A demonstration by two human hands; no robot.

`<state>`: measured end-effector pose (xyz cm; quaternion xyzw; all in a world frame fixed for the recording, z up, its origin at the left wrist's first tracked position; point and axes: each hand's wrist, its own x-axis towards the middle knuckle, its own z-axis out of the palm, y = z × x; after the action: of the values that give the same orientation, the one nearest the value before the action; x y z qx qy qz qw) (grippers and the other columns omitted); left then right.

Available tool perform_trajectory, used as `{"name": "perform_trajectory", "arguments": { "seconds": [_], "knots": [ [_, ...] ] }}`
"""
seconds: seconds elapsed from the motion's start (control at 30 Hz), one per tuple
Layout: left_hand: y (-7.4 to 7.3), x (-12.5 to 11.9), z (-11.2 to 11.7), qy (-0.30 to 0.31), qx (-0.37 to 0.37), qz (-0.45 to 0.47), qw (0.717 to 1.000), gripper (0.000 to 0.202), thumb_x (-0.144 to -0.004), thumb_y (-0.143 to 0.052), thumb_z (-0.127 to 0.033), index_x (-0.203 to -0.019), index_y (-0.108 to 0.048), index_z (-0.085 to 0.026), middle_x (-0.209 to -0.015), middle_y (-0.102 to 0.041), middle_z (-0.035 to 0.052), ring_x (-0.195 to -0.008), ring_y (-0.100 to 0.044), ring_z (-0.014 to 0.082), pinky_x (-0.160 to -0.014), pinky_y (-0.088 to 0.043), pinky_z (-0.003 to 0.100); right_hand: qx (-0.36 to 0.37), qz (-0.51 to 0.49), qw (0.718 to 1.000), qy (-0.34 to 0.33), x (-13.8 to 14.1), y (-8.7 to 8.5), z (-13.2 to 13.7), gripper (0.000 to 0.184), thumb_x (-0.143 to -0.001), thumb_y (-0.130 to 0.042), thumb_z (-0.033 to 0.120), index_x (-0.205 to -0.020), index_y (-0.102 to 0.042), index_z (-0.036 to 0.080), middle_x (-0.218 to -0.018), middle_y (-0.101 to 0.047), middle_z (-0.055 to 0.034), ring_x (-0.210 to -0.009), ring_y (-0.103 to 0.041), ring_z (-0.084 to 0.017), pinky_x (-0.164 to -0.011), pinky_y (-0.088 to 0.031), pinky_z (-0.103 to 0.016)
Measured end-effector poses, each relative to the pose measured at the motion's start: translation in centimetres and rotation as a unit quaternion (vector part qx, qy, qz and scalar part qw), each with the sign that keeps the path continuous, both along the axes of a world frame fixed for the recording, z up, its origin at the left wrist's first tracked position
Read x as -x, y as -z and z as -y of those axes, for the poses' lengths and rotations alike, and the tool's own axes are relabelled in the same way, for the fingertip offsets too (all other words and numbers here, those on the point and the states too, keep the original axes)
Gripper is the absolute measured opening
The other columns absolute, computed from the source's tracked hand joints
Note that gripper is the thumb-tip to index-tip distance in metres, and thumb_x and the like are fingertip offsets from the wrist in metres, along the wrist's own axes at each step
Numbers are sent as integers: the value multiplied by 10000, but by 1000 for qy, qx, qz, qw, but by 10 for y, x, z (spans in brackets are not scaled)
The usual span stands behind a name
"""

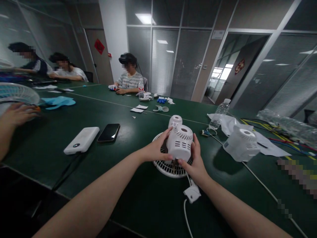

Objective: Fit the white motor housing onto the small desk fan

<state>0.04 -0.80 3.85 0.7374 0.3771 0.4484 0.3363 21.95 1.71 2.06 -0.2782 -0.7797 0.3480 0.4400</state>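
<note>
Between my two hands is a white vented fan motor housing [180, 140], held from both sides. My left hand [159, 148] wraps its left side, thumb near the lower edge. On the other side, my right hand [196, 163] grips low with its thumb at the bottom edge. Beneath lies a round white fan grille [169, 171] flat on the table, partly hidden by the housing and hands. A second white vented housing [176, 120] shows just behind. A white cord runs down from the grille to a small white block [192, 193].
Right of me stand another white housing [244, 143] with a cord, a clear bottle [219, 114] and coloured wires [284, 140]. Left are a phone [109, 132] and a white power bank [82, 140]. A co-worker's hand [21, 112] touches another grille [18, 92]; other people sit across the green table [99, 185].
</note>
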Motion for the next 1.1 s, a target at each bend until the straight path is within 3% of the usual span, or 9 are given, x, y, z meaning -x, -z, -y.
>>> {"name": "perform_trajectory", "arguments": {
  "seconds": [0.13, 0.33, 0.63, 1.1],
  "knots": [
    [-6, -4, 3, -28, 20, -35, 999, 1180, -597, -823, -398, -1503, -76, -287, -1559, -203, 92, -1421, -216, 359, -1155, -181, 578, -4, -7, 1000, -3, 0, 6, -3, 1051, -745, -697, 482, -1494, 16, 298, -1531, -266, -111, -1386, -326, -316, -1102, -328, -528],
    [-6, -4, 4, -24, -5, -45, 999, 1186, -615, -820, -354, -1504, -38, -278, -1548, -234, 114, -1406, -260, 358, -1138, -251, 563, 1, -9, 1000, -14, -2, 9, -7, 1065, -744, -698, 503, -1492, 29, 289, -1511, -311, -121, -1369, -358, -322, -1090, -346, -544],
    [-4, -2, 2, -7, -23, -57, 998, 1246, -584, -842, -351, -1498, 3, -286, -1550, -215, 130, -1406, -251, 367, -1138, -246, 569, -44, 22, 999, -5, -6, 6, -4, 1055, -733, -723, 463, -1496, -14, 300, -1548, -225, -93, -1400, -292, -319, -1131, -288, -540],
    [-6, -4, 1, 24, 9, -26, 999, 1261, -569, -852, -331, -1479, 21, -339, -1552, -187, 115, -1419, -207, 363, -1143, -181, 606, -19, 24, 999, -26, -6, 2, -3, 1065, -737, -741, 425, -1492, 4, 329, -1550, -229, -99, -1387, -309, -351, -1111, -284, -603]
  ]
}}
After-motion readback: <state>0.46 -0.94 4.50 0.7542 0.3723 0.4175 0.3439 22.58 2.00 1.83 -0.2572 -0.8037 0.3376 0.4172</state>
